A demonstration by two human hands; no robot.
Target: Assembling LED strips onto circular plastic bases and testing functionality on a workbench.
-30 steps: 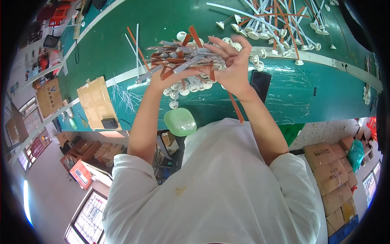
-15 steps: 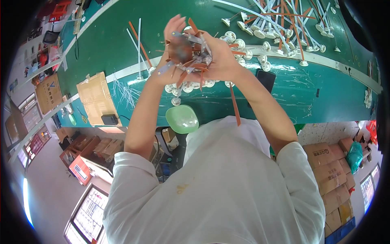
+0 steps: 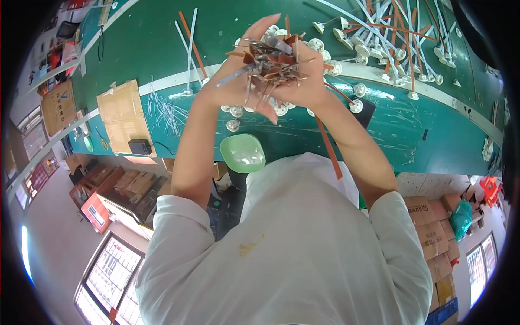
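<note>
The left hand point(image 3: 230, 81) is cupped, fingers curled round a tangled bundle of metal strips point(image 3: 268, 62) pressed against its right side. The right hand point(image 3: 306, 81) closes on the bundle from the other side. Below both hands sits a green bowl point(image 3: 242, 153), and past the right hand white-capped rods point(image 3: 390, 32) lie on the green table point(image 3: 146, 49).

Lighting was bright, even, from overhead; shadows soft. Glare streaked the green surface point(image 3: 411, 130) and the green bowl point(image 3: 242, 153). Fisheye bent straight edges near the dark rim. Focus was sharp centrally, softer outward.
</note>
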